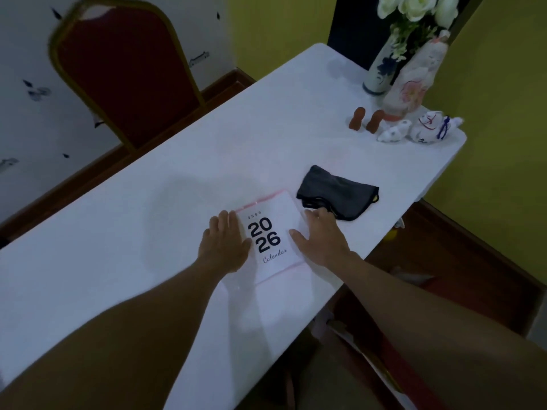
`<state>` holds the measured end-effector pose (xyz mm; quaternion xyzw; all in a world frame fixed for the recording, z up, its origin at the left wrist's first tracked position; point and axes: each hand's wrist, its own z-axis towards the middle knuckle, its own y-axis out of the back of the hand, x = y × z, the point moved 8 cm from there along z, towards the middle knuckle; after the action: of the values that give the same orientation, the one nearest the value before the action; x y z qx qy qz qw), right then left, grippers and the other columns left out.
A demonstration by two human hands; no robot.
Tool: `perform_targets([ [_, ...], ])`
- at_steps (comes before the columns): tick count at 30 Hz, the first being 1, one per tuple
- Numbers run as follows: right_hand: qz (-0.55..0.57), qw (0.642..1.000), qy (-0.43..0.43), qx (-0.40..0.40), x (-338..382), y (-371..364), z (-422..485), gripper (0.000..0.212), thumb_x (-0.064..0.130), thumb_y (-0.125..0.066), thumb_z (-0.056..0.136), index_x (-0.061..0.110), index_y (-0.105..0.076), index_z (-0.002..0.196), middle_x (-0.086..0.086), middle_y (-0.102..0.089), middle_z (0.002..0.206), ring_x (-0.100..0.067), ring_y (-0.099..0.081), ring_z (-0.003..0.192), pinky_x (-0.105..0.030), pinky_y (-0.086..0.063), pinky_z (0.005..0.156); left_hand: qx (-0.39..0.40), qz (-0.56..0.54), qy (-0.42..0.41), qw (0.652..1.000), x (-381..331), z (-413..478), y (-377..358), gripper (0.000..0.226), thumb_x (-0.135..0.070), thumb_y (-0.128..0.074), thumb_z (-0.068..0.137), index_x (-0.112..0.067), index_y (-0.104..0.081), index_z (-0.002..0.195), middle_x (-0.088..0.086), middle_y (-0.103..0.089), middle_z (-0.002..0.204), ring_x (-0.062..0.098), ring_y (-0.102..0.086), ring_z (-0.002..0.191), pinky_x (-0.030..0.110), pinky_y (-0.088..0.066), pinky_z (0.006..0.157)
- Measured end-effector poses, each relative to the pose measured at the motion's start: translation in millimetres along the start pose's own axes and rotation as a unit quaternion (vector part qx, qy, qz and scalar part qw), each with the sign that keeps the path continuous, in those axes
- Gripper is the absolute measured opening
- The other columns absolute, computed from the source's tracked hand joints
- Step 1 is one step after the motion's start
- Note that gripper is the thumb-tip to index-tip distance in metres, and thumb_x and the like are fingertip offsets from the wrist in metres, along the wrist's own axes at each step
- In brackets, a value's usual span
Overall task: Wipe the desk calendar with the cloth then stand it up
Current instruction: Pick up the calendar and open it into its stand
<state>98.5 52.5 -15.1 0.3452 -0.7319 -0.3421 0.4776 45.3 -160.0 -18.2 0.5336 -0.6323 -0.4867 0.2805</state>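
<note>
A white desk calendar [270,232] printed "2026 Calendar" with a pink edge lies flat on the white table [148,232]. My left hand [225,241] rests flat against its left side, fingers spread. Over the calendar's right edge lies my right hand [318,235], fingers spread, its fingertips touching the near edge of a dark grey cloth [337,193]. The cloth lies crumpled on the table just beyond and to the right of the calendar. Neither hand grips anything.
At the far right corner stand a flower vase [383,66], a pale figurine bottle [413,81], two small brown figures [365,119] and white ceramic animals [420,130]. A red chair [124,75] stands beyond the table's left edge. The right table edge runs close to my right arm.
</note>
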Motion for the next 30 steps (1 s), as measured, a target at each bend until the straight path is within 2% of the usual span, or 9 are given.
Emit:
perform_targets([
  [5, 0.022, 0.999, -0.035, 0.020, -3.0, -21.6, -9.4, 0.047, 0.043, -0.065, 0.088, 0.008, -0.048, 0.115, -0.011, -0.042, 0.125, -0.028, -0.043, 0.119, -0.037, -0.043, 0.099, 0.045, -0.132, 0.142, 0.980, 26.6, -22.0, -27.3, 0.092, -0.044, -0.060, 0.091, 0.002, -0.005, 0.149, 0.022, -0.029, 0.143, 0.041, -0.035, 0.130, 0.053, -0.039, 0.104],
  [9, 0.078, 0.993, -0.086, 0.017, -10.1, -25.5, -9.1, 0.070, 0.040, -0.073, 0.082, 0.008, -0.045, 0.137, -0.012, -0.041, 0.132, -0.029, -0.043, 0.124, -0.039, -0.042, 0.105, 0.030, -0.252, 0.181, 0.950, 35.0, -22.4, -28.8, 0.079, -0.026, -0.067, 0.089, 0.007, -0.018, 0.142, 0.027, -0.035, 0.137, 0.047, -0.042, 0.125, 0.051, -0.041, 0.104],
  [14, 0.172, 0.978, -0.118, -0.009, -15.0, -26.8, -9.8, 0.065, 0.032, -0.082, 0.070, 0.013, -0.049, 0.123, -0.002, -0.047, 0.117, -0.025, -0.053, 0.113, -0.041, -0.051, 0.098, 0.033, -0.304, 0.194, 0.932, 46.3, -20.3, -21.3, 0.066, -0.016, -0.067, 0.084, 0.006, -0.028, 0.132, 0.024, -0.038, 0.132, 0.042, -0.046, 0.122, 0.046, -0.045, 0.100],
  [18, 0.235, 0.966, -0.093, -0.059, -6.7, -15.5, -10.1, 0.056, 0.024, -0.083, 0.069, 0.013, -0.048, 0.112, -0.007, -0.054, 0.113, -0.025, -0.056, 0.106, -0.042, -0.053, 0.091, -0.053, -0.356, 0.145, 0.922, 47.8, -15.6, 2.7, 0.055, -0.008, -0.066, 0.082, 0.005, -0.030, 0.122, 0.017, -0.034, 0.121, 0.036, -0.041, 0.120, 0.046, -0.047, 0.099],
  [20, 0.261, 0.958, -0.069, -0.092, 2.0, -3.9, -7.3, 0.052, 0.019, -0.081, 0.071, 0.014, -0.046, 0.110, -0.007, -0.054, 0.111, -0.023, -0.056, 0.102, -0.035, -0.052, 0.085, -0.102, -0.361, 0.107, 0.921, 45.2, -11.4, 21.2, 0.055, -0.005, -0.064, 0.083, 0.006, -0.028, 0.123, 0.014, -0.030, 0.120, 0.035, -0.039, 0.122, 0.043, -0.048, 0.097],
  [23, 0.279, 0.951, -0.034, -0.131, 16.0, 15.1, 0.3, 0.046, 0.015, -0.079, 0.076, 0.014, -0.044, 0.105, -0.005, -0.052, 0.104, -0.018, -0.053, 0.090, -0.019, -0.042, 0.070, -0.159, -0.353, 0.050, 0.921, 41.1, -3.9, 49.7, 0.064, -0.003, -0.064, 0.083, 0.010, -0.023, 0.131, 0.020, -0.028, 0.131, 0.036, -0.033, 0.128, 0.039, -0.045, 0.101],
  [26, 0.290, 0.945, -0.016, -0.147, 24.3, 26.4, 9.2, 0.041, 0.013, -0.075, 0.080, 0.013, -0.041, 0.101, -0.010, -0.052, 0.102, -0.020, -0.052, 0.086, -0.023, -0.043, 0.068, -0.195, -0.348, 0.013, 0.917, 38.5, 2.7, 71.8, 0.067, -0.001, -0.063, 0.084, 0.009, -0.022, 0.136, 0.022, -0.028, 0.136, 0.033, -0.030, 0.129, 0.034, -0.037, 0.105],
  [28, 0.296, 0.943, -0.015, -0.150, 24.7, 29.1, 13.4, 0.036, 0.012, -0.071, 0.083, 0.012, -0.040, 0.101, -0.014, -0.055, 0.102, -0.025, -0.056, 0.088, -0.027, -0.045, 0.068, -0.215, -0.344, -0.012, 0.914, 36.1, 4.7, 81.4, 0.063, -0.002, -0.062, 0.085, 0.008, -0.025, 0.135, 0.022, -0.029, 0.136, 0.032, -0.033, 0.126, 0.035, -0.041, 0.102],
  [30, 0.298, 0.943, -0.018, -0.145, 21.8, 28.1, 16.0, 0.033, 0.014, -0.068, 0.085, 0.014, -0.040, 0.101, -0.012, -0.057, 0.101, -0.023, -0.058, 0.087, -0.025, -0.044, 0.064, -0.217, -0.346, -0.034, 0.912, 35.1, 5.7, 83.5, 0.058, -0.003, -0.060, 0.088, 0.008, -0.026, 0.134, 0.022, -0.030, 0.135, 0.030, -0.036, 0.123, 0.037, -0.047, 0.098],
])
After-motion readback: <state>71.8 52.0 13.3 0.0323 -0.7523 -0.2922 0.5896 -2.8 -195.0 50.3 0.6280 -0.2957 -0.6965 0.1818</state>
